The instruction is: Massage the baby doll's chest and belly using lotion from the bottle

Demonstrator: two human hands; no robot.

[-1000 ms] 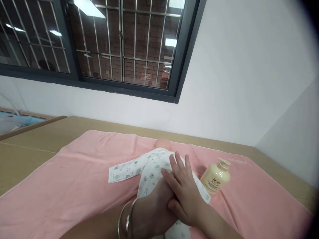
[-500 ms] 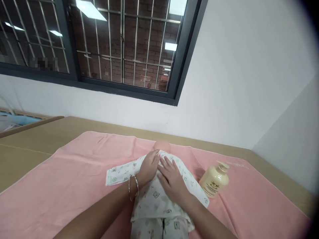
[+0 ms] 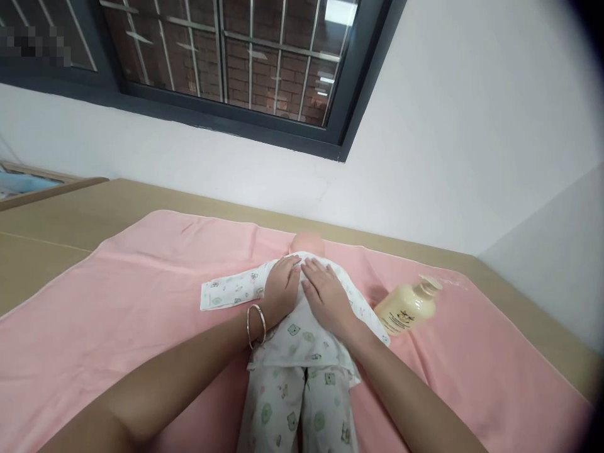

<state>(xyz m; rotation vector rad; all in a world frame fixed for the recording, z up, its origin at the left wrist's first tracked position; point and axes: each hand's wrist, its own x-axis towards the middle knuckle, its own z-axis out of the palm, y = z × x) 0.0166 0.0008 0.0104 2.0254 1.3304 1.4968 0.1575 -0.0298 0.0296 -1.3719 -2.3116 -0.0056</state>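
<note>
A baby doll lies stretched out in a white printed top (image 3: pixel 309 336) and matching trousers (image 3: pixel 278 409), its bare head (image 3: pixel 307 244) at the far end. Whether it lies face up or face down I cannot tell. My left hand (image 3: pixel 282 286), with bangles (image 3: pixel 256 326) at the wrist, rests flat on the upper part of the top. Beside it my right hand (image 3: pixel 326 294) lies flat on the cloth, fingers stretched towards the doll's head. The left sleeve (image 3: pixel 231 290) is spread out sideways; my right forearm partly covers the other side.
A pink towel (image 3: pixel 155 289) lies under the doll on a wooden table (image 3: pixel 136 195). To the right, a pale yellow pump bottle (image 3: pixel 408 308) leans near the right sleeve. Behind stand a white wall (image 3: pixel 448 126) and a dark-framed barred window (image 3: pixel 226 116).
The camera view has tilted down, so more of the trousers shows. Both hands stay on the top; the right hand's fingers now lie closer together and further towards the head.
</note>
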